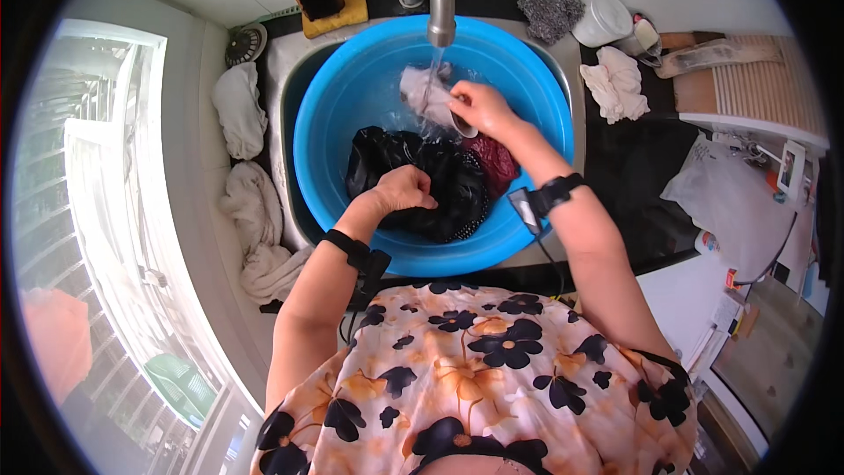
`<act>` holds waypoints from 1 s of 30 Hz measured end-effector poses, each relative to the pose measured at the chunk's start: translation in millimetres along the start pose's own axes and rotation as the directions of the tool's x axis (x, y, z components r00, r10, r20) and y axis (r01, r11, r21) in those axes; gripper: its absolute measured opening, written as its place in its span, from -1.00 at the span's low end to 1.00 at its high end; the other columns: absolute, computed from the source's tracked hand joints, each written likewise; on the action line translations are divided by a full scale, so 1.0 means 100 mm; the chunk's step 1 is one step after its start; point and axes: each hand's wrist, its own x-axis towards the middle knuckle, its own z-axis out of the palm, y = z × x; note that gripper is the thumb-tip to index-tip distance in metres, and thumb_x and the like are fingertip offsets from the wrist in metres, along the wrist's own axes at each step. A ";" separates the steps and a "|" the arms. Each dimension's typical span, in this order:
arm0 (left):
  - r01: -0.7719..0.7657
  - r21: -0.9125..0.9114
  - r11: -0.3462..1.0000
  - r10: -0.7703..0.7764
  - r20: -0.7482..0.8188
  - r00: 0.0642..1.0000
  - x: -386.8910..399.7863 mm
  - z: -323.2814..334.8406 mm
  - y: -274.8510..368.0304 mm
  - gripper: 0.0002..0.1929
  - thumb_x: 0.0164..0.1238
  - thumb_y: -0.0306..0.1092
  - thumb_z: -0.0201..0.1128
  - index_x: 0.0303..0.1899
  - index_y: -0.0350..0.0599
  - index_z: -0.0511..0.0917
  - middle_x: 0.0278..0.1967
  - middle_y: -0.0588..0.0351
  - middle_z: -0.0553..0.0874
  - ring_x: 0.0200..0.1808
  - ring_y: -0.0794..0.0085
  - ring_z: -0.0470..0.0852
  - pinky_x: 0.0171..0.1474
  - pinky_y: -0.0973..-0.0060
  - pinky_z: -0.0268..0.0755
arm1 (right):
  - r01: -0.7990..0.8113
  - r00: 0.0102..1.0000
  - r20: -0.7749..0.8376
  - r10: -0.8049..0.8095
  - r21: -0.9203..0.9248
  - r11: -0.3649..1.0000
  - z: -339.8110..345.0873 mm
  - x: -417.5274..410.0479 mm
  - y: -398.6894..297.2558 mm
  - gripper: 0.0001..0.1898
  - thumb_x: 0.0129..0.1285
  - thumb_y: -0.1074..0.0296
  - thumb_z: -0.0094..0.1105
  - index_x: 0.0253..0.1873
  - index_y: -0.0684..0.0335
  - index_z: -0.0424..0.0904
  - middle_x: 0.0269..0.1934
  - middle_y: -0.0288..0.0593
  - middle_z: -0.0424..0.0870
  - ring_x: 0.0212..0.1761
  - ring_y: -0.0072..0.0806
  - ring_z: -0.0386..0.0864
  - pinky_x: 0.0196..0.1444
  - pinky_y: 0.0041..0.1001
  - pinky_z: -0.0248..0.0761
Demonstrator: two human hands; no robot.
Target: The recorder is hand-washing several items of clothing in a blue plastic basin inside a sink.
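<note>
A large blue plastic basin (310, 211) sits in a steel sink under a metal faucet (442, 6), whose water runs onto a pale pink cloth (425, 94). My right hand (484, 109) pinches the near right end of that cloth. My left hand (403, 188) is over a wet black garment (389, 145) in the basin, fingers curled; whether it grips the fabric is hidden. A dark red cloth (491, 161) lies at the right of the black garment, below my right hand. Some water shows in the basin around the pink cloth.
Behind the sink, a dark-faced block leans on a yellow sponge (346, 16). Crumpled pale cloths (250, 204) line the left edge. At right are a steel-wool scrubber (550, 16), a white container (602, 20), a crumpled cloth (614, 84) and a ridged board (794, 79).
</note>
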 end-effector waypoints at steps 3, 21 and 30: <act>-0.138 -0.088 0.987 0.138 -0.005 0.990 0.01 -0.21 -0.08 -0.73 -0.05 -0.15 0.46 -0.46 -0.17 0.65 -0.59 0.08 0.59 -0.46 0.32 0.60 -0.31 0.39 0.41 | -0.159 0.987 -0.058 0.148 -0.326 0.932 0.42 0.08 0.20 -0.78 0.19 0.23 0.17 -0.11 0.15 0.56 -0.11 0.11 0.62 -0.01 0.02 0.55 0.06 -0.16 0.43; 0.278 0.172 0.945 -0.143 -0.546 0.826 0.97 -0.51 0.09 -0.30 -0.08 0.16 0.39 0.03 -0.21 0.61 0.01 -0.24 0.63 0.18 -0.03 0.50 0.29 0.21 0.25 | -0.227 0.966 0.068 0.251 0.690 0.687 -0.20 -0.02 -0.51 -0.80 0.32 0.28 0.13 -0.29 0.31 0.56 -0.34 -0.27 0.61 -0.28 -0.63 0.55 -0.20 -0.52 0.44; -0.133 -0.496 0.858 -0.287 -0.679 0.676 0.74 -0.98 -0.18 -0.66 -0.10 -0.36 0.36 -0.25 -0.38 0.63 -0.35 -0.18 0.72 -0.26 0.09 0.72 -0.14 0.30 0.52 | -0.174 0.817 -0.176 0.549 0.832 0.526 -0.55 -0.16 -0.33 -0.76 0.24 0.21 0.18 -0.29 0.31 0.57 -0.57 -0.20 0.60 -0.66 -0.56 0.51 -0.57 -0.62 0.40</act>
